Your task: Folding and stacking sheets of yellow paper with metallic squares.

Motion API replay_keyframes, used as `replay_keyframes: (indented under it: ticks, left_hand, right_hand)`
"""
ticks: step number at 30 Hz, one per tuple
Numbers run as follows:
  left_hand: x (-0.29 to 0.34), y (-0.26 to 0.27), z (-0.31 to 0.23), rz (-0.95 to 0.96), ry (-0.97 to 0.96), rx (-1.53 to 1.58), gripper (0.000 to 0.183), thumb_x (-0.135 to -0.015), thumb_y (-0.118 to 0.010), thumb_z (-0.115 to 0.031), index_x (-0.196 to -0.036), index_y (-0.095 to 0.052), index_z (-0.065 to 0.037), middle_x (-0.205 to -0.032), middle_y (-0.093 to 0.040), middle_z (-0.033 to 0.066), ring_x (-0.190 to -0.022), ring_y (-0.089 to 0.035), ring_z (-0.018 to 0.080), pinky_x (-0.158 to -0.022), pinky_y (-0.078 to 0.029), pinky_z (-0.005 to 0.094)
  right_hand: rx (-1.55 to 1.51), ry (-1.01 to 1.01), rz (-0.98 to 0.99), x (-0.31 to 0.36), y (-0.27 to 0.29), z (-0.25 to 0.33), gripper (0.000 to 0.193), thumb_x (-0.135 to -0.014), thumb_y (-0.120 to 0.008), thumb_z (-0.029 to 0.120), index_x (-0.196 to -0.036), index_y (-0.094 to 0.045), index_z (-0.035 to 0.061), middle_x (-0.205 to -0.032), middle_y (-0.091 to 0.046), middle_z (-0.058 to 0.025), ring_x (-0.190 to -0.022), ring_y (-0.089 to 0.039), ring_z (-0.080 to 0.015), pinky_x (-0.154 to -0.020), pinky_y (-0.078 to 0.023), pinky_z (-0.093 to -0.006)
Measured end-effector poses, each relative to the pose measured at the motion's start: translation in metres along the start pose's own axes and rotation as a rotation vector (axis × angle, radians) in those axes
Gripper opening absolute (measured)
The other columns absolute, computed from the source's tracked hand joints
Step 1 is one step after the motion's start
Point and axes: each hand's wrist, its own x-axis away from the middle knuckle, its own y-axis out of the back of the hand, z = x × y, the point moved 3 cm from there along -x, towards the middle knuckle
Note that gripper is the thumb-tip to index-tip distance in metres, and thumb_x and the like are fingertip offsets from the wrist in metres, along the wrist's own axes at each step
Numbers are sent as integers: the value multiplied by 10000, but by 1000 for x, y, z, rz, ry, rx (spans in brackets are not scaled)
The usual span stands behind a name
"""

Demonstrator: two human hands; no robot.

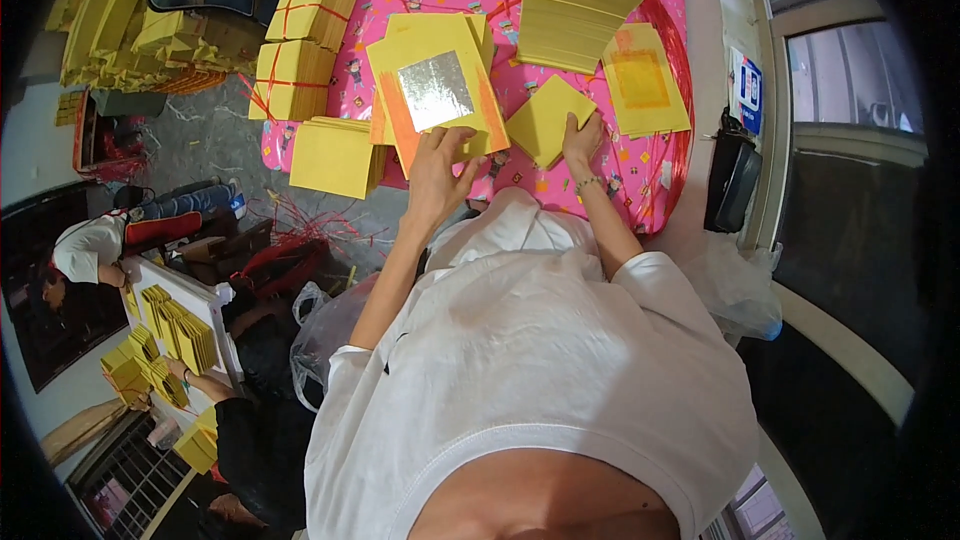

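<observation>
My left hand (437,172) rests its fingertips on the near edge of a yellow paper sheet (390,80) with orange borders and a shiny silver foil square (436,90) in its middle. Its fingers are stretched out and apart, and the sheet lies on other yellow sheets. My right hand (583,140) grips the right corner of a yellow paper stack (545,120), thumb on top and the other fingers partly hidden. That stack is turned cornerwise, just right of the foil sheet.
A pink patterned tablecloth (505,172) covers the table. Tied yellow paper bundles (292,78) stand at the left, a tall stack (575,15) at the back. Orange-marked sheets (645,80) and red strings (675,130) lie right. Other people (262,450) handle yellow paper at a white table (222,315).
</observation>
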Motion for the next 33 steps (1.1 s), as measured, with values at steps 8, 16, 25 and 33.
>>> replay_keyframes:
  ticks: [8,16,25,33]
  left_hand:
    - [2,1,3,13,-64,-123,342,-664,-736,-93,-979,-608,-63,-920,-539,112,-893,-510,288,-764,-446,390]
    - [1,7,20,8,-93,-140,272,-675,-729,-104,-930,-637,-78,-918,-580,65,-884,-525,261,-749,-457,364]
    - [-5,11,32,59,38,125,141,-733,-710,-124,-854,-708,-51,-861,-641,67,-838,-573,217,-729,-472,319]
    - [-6,11,33,31,44,139,110,-754,-693,-93,-840,-698,-24,-824,-638,77,-771,-584,204,-686,-471,298]
  right_hand:
    - [232,-10,-6,0,16,10,582,-749,-704,216,-1169,-386,-30,-1099,-415,-247,-1060,-445,-411,-886,-394,-480]
    - [-101,274,30,11,51,73,392,-782,-678,134,-1121,-512,28,-1095,-451,-156,-1036,-462,-287,-842,-457,-382]
    - [-361,499,652,46,65,156,130,-832,-618,77,-956,-641,48,-967,-563,-70,-871,-583,-178,-667,-508,-270]
    - [-412,508,680,49,59,157,131,-861,-585,82,-971,-643,43,-942,-579,-76,-821,-592,-167,-663,-492,-263]
